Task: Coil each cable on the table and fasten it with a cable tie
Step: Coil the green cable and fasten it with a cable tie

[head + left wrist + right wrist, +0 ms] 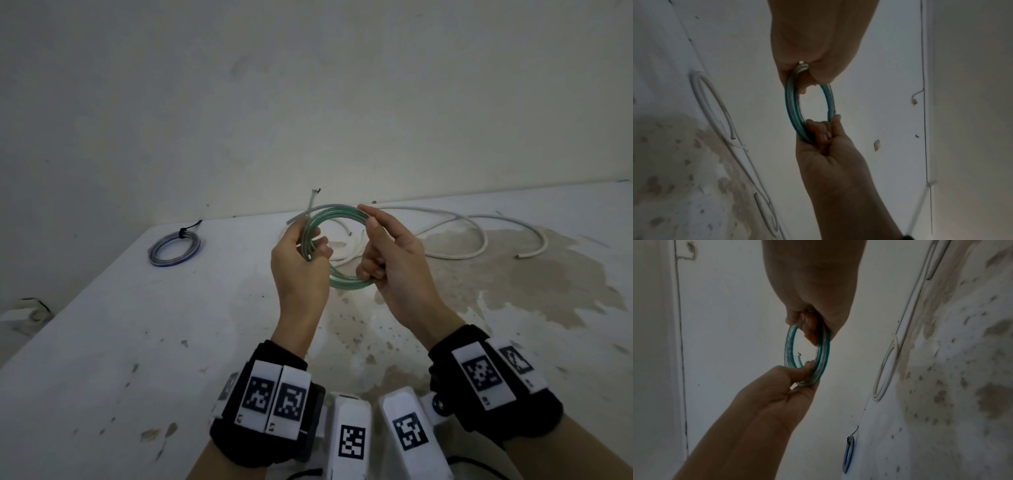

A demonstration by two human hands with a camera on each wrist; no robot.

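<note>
A green-tinted clear cable is wound into a coil and held in the air above the table. My left hand grips the coil's left side, with loose cable ends sticking up past the fingers. My right hand grips the right side, curled fingers on the lower arc and the index finger along the top. The left wrist view shows the coil edge-on between both hands; so does the right wrist view. A blue coiled cable with a black tie lies at the table's far left.
A long white cable sprawls loose across the back right of the white, stained table. A wall rises right behind the table. A small white fitting sits low at the left, beyond the table edge.
</note>
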